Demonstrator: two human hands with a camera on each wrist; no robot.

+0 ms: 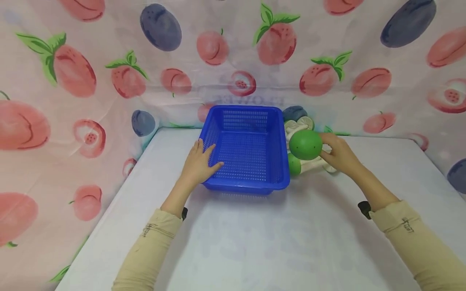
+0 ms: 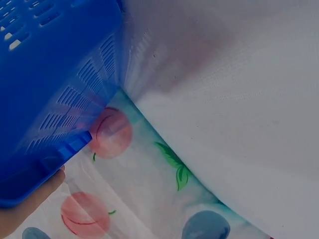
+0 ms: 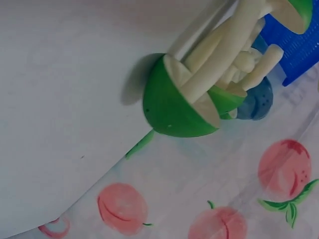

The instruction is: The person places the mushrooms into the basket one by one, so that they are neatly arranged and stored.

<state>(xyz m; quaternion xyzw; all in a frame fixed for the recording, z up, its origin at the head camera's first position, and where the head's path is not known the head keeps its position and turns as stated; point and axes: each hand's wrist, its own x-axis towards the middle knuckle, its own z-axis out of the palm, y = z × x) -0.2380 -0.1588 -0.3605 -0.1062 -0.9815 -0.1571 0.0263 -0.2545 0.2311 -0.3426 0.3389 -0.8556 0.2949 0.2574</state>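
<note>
A blue plastic basket (image 1: pixel 242 188) stands on the white table. My left hand (image 1: pixel 196 163) rests at its left rim, fingers spread and fairly straight, the thumb reaching over the inside. One finger (image 2: pixel 37 199) lies along the rim's outer side in the left wrist view. To the right of the basket, my right hand (image 1: pixel 340 152) holds a toy mushroom with a rounded green cap (image 1: pixel 306 144); the cap faces the head camera and hides its stem. Behind and below it lie several more toy mushrooms (image 1: pixel 294 165) with green caps and thick white stems, also seen in the right wrist view (image 3: pixel 179 102).
A cloth printed with peaches and plums (image 1: pixel 214 48) hangs behind the table and along its left side. The white tabletop (image 1: pixel 255 238) stretches in front of the basket. Stems of the lying mushrooms (image 3: pixel 266 64) crowd close to the basket's right side.
</note>
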